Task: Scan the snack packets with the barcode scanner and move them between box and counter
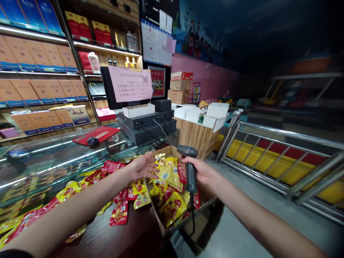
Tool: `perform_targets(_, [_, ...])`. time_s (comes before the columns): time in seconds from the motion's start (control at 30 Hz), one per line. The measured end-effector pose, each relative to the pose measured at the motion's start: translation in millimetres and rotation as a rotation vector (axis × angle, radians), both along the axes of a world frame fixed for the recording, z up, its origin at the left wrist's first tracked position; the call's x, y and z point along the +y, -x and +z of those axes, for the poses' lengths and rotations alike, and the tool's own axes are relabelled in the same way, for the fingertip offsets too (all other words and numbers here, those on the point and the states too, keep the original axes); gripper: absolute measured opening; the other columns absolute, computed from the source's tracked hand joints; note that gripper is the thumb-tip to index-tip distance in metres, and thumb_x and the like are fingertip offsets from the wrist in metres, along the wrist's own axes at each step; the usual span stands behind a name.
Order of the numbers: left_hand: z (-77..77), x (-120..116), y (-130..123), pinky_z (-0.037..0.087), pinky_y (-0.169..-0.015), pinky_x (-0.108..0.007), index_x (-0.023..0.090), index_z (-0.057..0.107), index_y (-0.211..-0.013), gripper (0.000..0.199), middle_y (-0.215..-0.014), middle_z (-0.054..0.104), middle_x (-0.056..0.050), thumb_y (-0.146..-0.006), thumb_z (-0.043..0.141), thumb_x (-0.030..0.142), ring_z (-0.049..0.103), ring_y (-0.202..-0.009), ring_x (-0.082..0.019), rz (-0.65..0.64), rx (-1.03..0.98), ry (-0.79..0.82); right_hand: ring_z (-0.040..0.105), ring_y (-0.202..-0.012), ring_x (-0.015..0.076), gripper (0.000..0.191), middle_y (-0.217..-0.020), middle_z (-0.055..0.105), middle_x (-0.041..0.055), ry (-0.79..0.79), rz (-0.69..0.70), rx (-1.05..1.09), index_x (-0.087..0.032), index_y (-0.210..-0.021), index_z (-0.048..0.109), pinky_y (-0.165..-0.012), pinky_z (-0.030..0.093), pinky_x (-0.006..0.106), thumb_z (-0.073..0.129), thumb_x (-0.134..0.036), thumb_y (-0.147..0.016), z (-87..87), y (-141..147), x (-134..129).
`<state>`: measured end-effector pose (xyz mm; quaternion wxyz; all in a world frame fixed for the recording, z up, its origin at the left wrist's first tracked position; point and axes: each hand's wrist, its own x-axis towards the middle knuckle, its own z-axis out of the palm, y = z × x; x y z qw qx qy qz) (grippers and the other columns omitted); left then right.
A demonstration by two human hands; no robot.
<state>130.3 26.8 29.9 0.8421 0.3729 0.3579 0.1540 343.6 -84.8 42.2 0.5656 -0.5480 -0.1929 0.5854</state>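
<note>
My right hand (204, 171) is wrapped round the handle of a dark grey barcode scanner (191, 175), whose cable hangs down below. Under the scanner stands an open cardboard box (158, 220) holding several yellow and red snack packets (174, 207). At the box's left rim, my left hand (143, 166) reaches out with its fingers stretched apart and nothing in them. A yellow packet with a white barcode label (165, 175) lies just right of its fingertips. Beneath my left arm, more red and yellow packets (119, 211) are heaped along the counter.
Behind the packets is a glass display counter (57, 152) with a red mouse pad (96, 136) and mouse. A monitor with a pink sign (130, 84) stands on black equipment (147, 125). A metal railing (279, 138) runs along the right. Shelves of boxes fill the back left.
</note>
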Motion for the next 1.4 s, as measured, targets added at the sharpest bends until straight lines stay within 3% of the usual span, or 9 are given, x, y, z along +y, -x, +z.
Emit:
perform_targets(0.13, [-14.9, -7, 50, 0.047, -0.086, -0.050, 0.014, 0.041, -0.129, 0.063, -0.122, 0.052, -0.019, -0.083, 0.047, 0.056, 0.057, -0.105, -0.032, 0.056, 0.027, 0.017, 0.066, -0.080, 0.0195, 0.023, -0.088, 0.070, 0.0075, -0.104, 0.143, 0.081, -0.016, -0.086, 0.066, -0.071, 0.055, 0.032, 0.069, -0.012, -0.063, -12.3, 38, -13])
perform_targets(0.3, [-22.6, -36, 118, 0.045, -0.088, -0.050, 0.013, 0.049, -0.115, 0.053, -0.113, 0.057, -0.017, -0.081, 0.053, 0.053, 0.056, -0.105, -0.031, 0.179, 0.062, 0.051, 0.063, -0.096, 0.0236, 0.028, -0.101, 0.068, 0.0094, -0.069, 0.332, 0.122, -0.016, -0.087, 0.067, -0.077, 0.054, 0.034, 0.072, -0.015, -0.059, -20.6, 111, -25])
perform_targets(0.43, [-38.2, -58, 168, 0.044, -0.089, -0.049, 0.014, 0.049, -0.114, 0.049, -0.114, 0.057, -0.017, -0.082, 0.053, 0.051, 0.057, -0.106, -0.030, 0.272, 0.060, 0.091, 0.064, -0.085, 0.0188, 0.029, -0.093, 0.068, 0.0055, -0.022, 0.369, 0.104, -0.017, -0.084, 0.066, -0.072, 0.053, 0.029, 0.071, -0.013, -0.056, -42.2, 169, -27])
perform_targets(0.57, [-63.3, -77, 200, 0.042, -0.092, -0.043, 0.012, 0.051, -0.114, 0.049, -0.118, 0.057, -0.017, -0.083, 0.051, 0.050, 0.055, -0.110, -0.028, 0.319, -0.017, 0.115, 0.058, -0.061, 0.0121, 0.020, -0.068, 0.064, -0.0006, 0.019, 0.284, 0.074, -0.016, -0.074, 0.064, -0.062, 0.049, 0.025, 0.070, -0.014, -0.054, -75.7, 214, -25])
perform_targets(0.73, [-95.9, -93, 211, 0.034, -0.101, -0.040, 0.013, 0.050, -0.124, 0.056, -0.137, 0.046, -0.016, -0.084, 0.048, 0.052, 0.037, -0.131, -0.025, 0.372, -0.232, 0.126, 0.056, -0.061, 0.0106, 0.023, -0.064, 0.063, -0.0040, -0.069, 0.067, 0.036, -0.016, -0.073, 0.064, -0.062, 0.045, 0.022, 0.073, -0.018, -0.051, -111.0, 237, -17])
perform_targets(0.9, [-118.8, -97, 207, 0.032, -0.104, -0.040, 0.013, 0.050, -0.127, 0.059, -0.144, 0.039, -0.015, -0.086, 0.043, 0.056, 0.025, -0.137, -0.023, 0.463, -0.297, 0.073, 0.061, -0.062, 0.0123, 0.024, -0.064, 0.064, -0.0014, 0.026, 0.093, 0.130, -0.015, -0.076, 0.064, -0.063, 0.047, 0.024, 0.073, -0.021, -0.054, -125.8, 238, -11])
perform_targets(1.03, [-114.0, -95, 207, 0.037, -0.099, -0.042, 0.010, 0.054, -0.121, 0.059, -0.129, 0.053, -0.020, -0.085, 0.045, 0.056, 0.041, -0.128, -0.027, 0.493, -0.253, 0.052, 0.065, -0.074, 0.0149, 0.027, -0.076, 0.069, 0.0027, 0.003, 0.195, 0.162, -0.014, -0.081, 0.065, -0.069, 0.049, 0.025, 0.073, -0.022, -0.056, -122.0, 242, -5])
perform_targets(1.17, [-107.4, -88, 210, 0.046, -0.087, -0.043, 0.012, 0.056, -0.111, 0.049, -0.104, 0.065, -0.015, -0.083, 0.052, 0.052, 0.062, -0.097, -0.025, 0.531, -0.161, 0.046, 0.067, -0.087, 0.0181, 0.028, -0.086, 0.072, 0.0061, 0.012, 0.300, 0.147, -0.015, -0.084, 0.064, -0.070, 0.049, 0.025, 0.071, -0.023, -0.058, -116.3, 250, 5])
perform_targets(1.4, [-119.7, -84, 211, 0.053, -0.073, -0.037, 0.016, 0.055, -0.100, 0.032, -0.093, 0.067, -0.008, -0.077, 0.068, 0.032, 0.066, -0.073, -0.017, 0.598, -0.048, -0.016, 0.068, -0.077, 0.0178, 0.026, -0.079, 0.071, 0.0063, -0.052, 0.446, 0.207, -0.013, -0.079, 0.065, -0.072, 0.051, 0.027, 0.072, -0.020, -0.056, -122.5, 267, 17])
